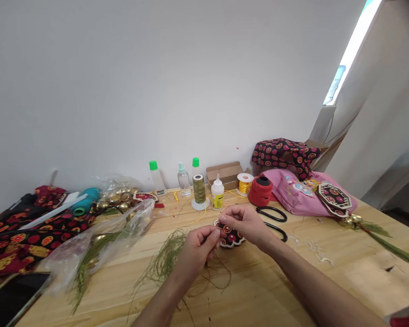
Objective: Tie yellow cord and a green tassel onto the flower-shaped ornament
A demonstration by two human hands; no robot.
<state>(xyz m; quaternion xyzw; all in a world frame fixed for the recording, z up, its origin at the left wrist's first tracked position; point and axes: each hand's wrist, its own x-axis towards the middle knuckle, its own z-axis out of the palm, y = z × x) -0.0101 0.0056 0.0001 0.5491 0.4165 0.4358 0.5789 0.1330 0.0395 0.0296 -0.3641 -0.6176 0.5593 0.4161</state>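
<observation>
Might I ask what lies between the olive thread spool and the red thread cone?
The head view shows a yellow-labelled white bottle, a white spool of yellow cord and, behind, a brown cardboard box.

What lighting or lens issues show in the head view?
Head view: window strip nearly blown out, upper right; head view: glare patch on the table, lower right; head view: wide-angle stretch toward the edges; head view: fine detail at the left hand's fingertips too small to read.

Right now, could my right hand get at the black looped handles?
Probably yes: the black looped handles lie close by your right hand, nothing visibly blocking them, though that hand is busy at the patterned piece.
</observation>
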